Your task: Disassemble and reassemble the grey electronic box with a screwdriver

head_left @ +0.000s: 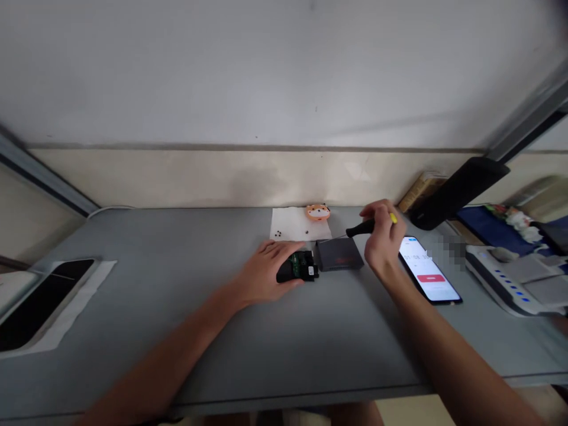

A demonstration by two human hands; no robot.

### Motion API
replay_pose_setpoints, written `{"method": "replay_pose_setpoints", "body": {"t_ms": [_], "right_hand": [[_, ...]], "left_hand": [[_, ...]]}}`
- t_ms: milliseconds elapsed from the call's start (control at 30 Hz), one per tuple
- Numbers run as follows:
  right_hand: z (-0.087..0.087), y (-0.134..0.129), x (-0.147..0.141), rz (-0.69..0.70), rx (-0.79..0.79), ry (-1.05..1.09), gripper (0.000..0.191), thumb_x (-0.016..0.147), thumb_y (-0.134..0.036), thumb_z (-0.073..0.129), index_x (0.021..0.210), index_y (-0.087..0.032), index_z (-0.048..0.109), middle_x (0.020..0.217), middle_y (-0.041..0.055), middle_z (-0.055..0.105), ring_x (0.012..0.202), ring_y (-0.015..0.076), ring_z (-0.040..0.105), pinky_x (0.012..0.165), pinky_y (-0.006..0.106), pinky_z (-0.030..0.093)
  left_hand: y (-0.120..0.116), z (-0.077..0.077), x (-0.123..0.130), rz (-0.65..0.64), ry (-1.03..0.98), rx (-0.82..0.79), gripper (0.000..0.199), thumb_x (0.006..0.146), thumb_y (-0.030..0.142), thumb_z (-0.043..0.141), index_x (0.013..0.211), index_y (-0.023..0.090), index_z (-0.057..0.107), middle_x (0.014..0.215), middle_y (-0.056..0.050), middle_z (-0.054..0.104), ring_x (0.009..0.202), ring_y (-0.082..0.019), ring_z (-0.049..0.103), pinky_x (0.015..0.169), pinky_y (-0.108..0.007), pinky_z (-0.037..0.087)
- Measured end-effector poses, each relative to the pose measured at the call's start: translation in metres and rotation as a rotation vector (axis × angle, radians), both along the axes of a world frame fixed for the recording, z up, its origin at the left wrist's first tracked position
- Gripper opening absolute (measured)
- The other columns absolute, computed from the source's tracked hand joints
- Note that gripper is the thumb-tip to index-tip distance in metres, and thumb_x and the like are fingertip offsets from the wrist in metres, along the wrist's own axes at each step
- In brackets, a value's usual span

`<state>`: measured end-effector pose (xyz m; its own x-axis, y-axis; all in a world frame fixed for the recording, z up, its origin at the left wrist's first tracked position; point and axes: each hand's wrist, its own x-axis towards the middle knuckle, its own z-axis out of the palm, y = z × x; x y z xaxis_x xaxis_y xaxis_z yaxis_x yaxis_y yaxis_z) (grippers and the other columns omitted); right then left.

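Note:
My left hand (261,275) is closed around a small black device with a green circuit board (297,266), its thumb and fingers on opposite sides. A white label shows near the device's right end. In my right hand (384,234) is a screwdriver (359,228) with a black handle and a yellow end. Its thin shaft points left, over the back edge of a dark grey flat box (341,254). That box lies just right of the device. Whether the tip touches anything is too small to tell. Several tiny screws (278,234) lie on a white paper sheet (288,220) behind.
An orange animal-face case (318,212) sits on the paper's back corner. Right of my right hand lies a lit phone (430,269), with a black cylinder (459,192) and a white device with blue buttons (515,281) beyond. A dark-screened phone or tablet (48,299) lies far left.

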<state>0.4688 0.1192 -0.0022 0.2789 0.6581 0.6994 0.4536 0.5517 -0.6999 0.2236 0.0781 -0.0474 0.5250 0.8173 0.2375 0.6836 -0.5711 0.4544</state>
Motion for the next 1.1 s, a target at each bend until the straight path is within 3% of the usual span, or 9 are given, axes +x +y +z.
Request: {"method": "replay_pose_setpoints", "body": {"t_ms": [100, 233, 433, 633, 867, 1100], "right_hand": [[-0.003, 0.002, -0.004, -0.005, -0.16, 0.002, 0.045, 0.099, -0.053, 0.042, 0.068, -0.023, 0.055, 0.057, -0.0031, 0.046, 0.054, 0.0141, 0.044, 0.053, 0.029, 0.034], [-0.009, 0.003, -0.014, 0.09, -0.35, 0.045, 0.051, 0.093, -0.069, 0.049, 0.071, -0.023, 0.055, 0.057, -0.0043, 0.045, 0.053, 0.013, 0.042, 0.054, 0.029, 0.035], [-0.015, 0.004, -0.027, 0.182, -0.724, 0.439, 0.057, 0.087, -0.078, 0.048, 0.071, -0.024, 0.054, 0.049, -0.0054, 0.04, 0.043, 0.0124, 0.036, 0.041, 0.027, 0.028], [-0.006, 0.008, -0.019, 0.175, -0.755, 0.48, 0.056, 0.085, -0.079, 0.054, 0.075, -0.024, 0.056, 0.048, -0.0056, 0.043, 0.04, 0.0118, 0.036, 0.04, 0.027, 0.027], [-0.014, 0.008, -0.017, 0.098, -0.482, 0.121, 0.061, 0.086, -0.082, 0.046, 0.074, -0.024, 0.058, 0.053, -0.0042, 0.044, 0.053, 0.0158, 0.043, 0.056, 0.031, 0.036], [-0.017, 0.007, -0.015, 0.124, -0.483, 0.091, 0.06, 0.088, -0.08, 0.043, 0.077, -0.023, 0.057, 0.055, -0.0043, 0.046, 0.053, 0.016, 0.043, 0.056, 0.031, 0.036]], "left_hand": [[-0.001, 0.002, 0.0, 0.019, -0.012, -0.035, 0.062, 0.092, 0.037, 0.067, 0.151, 0.028, 0.047, 0.149, -0.007, 0.062, 0.137, -0.03, 0.057, 0.12, -0.048, 0.041], [0.0, 0.001, 0.001, 0.034, -0.01, -0.054, 0.063, 0.092, 0.037, 0.068, 0.151, 0.027, 0.048, 0.148, -0.007, 0.064, 0.136, -0.029, 0.059, 0.12, -0.047, 0.042], [0.003, -0.003, 0.001, 0.075, 0.013, -0.062, 0.064, 0.092, 0.043, 0.069, 0.15, 0.026, 0.049, 0.145, -0.007, 0.066, 0.134, -0.029, 0.059, 0.117, -0.047, 0.045], [0.003, -0.001, 0.002, 0.074, 0.031, -0.037, 0.057, 0.093, 0.041, 0.067, 0.146, 0.026, 0.053, 0.144, -0.007, 0.066, 0.132, -0.029, 0.06, 0.116, -0.046, 0.046], [0.003, 0.0, 0.003, 0.052, 0.012, -0.016, 0.052, 0.094, 0.039, 0.066, 0.144, 0.029, 0.054, 0.142, -0.004, 0.067, 0.131, -0.028, 0.061, 0.115, -0.045, 0.046], [0.003, -0.002, 0.009, 0.064, -0.004, 0.004, 0.052, 0.092, 0.037, 0.068, 0.141, 0.028, 0.056, 0.138, -0.005, 0.069, 0.129, -0.028, 0.061, 0.113, -0.046, 0.048]]}}
